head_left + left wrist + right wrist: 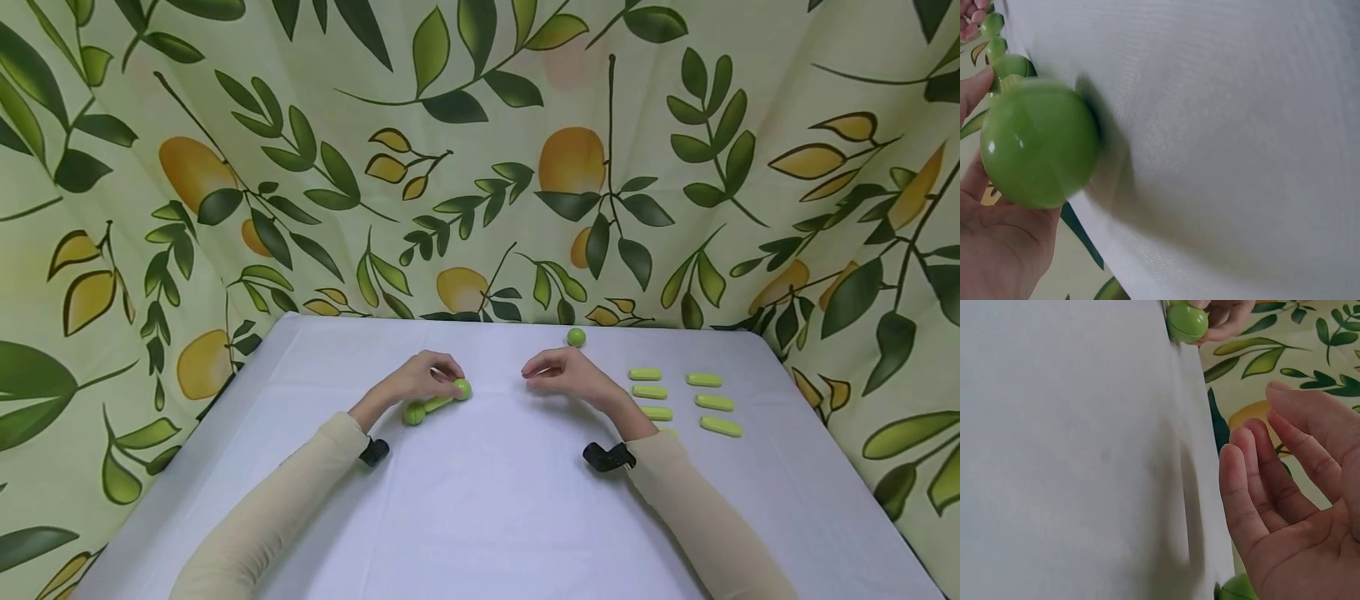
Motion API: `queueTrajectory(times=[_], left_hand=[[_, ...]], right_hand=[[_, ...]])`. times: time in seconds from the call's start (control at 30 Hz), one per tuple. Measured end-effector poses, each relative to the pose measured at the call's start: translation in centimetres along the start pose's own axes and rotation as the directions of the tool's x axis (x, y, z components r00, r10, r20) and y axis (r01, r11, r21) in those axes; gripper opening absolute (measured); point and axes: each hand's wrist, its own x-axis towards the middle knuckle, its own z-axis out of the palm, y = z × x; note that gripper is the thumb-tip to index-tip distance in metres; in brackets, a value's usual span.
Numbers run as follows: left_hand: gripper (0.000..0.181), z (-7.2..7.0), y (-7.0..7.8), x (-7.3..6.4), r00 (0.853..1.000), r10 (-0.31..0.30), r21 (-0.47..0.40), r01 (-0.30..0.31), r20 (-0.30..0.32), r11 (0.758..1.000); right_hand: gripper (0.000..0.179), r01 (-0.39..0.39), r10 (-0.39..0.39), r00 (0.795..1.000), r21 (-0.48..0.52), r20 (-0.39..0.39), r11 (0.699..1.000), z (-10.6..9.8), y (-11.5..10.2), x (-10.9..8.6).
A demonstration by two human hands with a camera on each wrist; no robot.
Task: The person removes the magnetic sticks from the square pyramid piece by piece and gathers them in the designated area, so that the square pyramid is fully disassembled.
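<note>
My left hand (pixel 426 377) pinches one end of a toy dumbbell, a light-green bar (pixel 438 403) with a glossy green ball at each end. Its near ball (pixel 1038 144) looms large in the left wrist view, and the far ball (pixel 462 389) sits at my fingertips. The dumbbell lies slanted, at or just above the white tabletop. To its right, my right hand (pixel 566 372) hovers over the table with fingers loosely bent and nothing between them. Just behind that hand is a loose green ball (pixel 576 337).
Several light-green bars (pixel 648 392) lie in two columns on the right side of the white table (pixel 480 517); the right forearm partly covers the nearest one in the left column. A leaf-and-fruit patterned curtain (pixel 480 167) hangs behind the table.
</note>
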Motion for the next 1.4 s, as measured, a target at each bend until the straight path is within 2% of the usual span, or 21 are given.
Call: queueTrajectory(times=[0.13, 0.33, 0.53, 0.63, 0.8, 0.97, 1.17, 1.4], left_hand=[[0.019, -0.1, 0.0, 0.0, 0.999, 0.045, 0.003, -0.045, 0.027, 0.999], [0.018, -0.1, 0.4, 0.1, 0.990, 0.107, -0.057, -0.102, 0.093, 0.993], [0.018, -0.1, 0.1, 0.1, 0.985, 0.110, -0.069, -0.101, 0.132, 0.992], [0.022, -0.1, -0.1, -0.1, 0.984, 0.116, -0.072, -0.107, 0.133, 0.992], [0.033, -0.9, -0.3, -1.1, 0.984, 0.113, -0.050, -0.107, 0.140, 0.993], [0.031, -2.3, -1.1, -2.8, 0.979, 0.103, -0.009, -0.103, 0.173, 0.995], [0.021, -3.0, -2.2, -4.4, 0.984, 0.111, -0.005, -0.112, 0.136, 0.994], [0.015, -2.6, -2.5, -4.5, 0.984, 0.166, -0.029, -0.164, 0.069, 0.986]], right_hand=[[0.024, 0.005, -0.005, 1.000, 0.000, 0.004, 1.000, 0.9, 0.0, 0.7], [0.024, -0.015, 0.014, 0.999, 0.007, 0.036, 1.000, 2.1, -0.1, 1.7], [0.029, -0.008, 0.008, 0.997, -0.002, 0.071, 1.000, 3.2, -0.4, 2.4], [0.031, -0.006, 0.003, 0.996, 0.030, 0.092, 1.000, 3.8, -0.4, 2.7], [0.030, 0.001, -0.006, 0.993, 0.041, 0.115, 0.999, 5.0, -0.6, 3.6], [0.031, 0.026, -0.031, 0.991, 0.041, 0.132, 0.999, 6.3, -1.4, 4.3], [0.031, 0.041, -0.045, 0.987, 0.030, 0.154, 0.999, 7.8, -2.0, 5.0], [0.026, 0.042, -0.034, 0.986, -0.044, 0.162, 0.998, 8.7, -2.0, 5.4]])
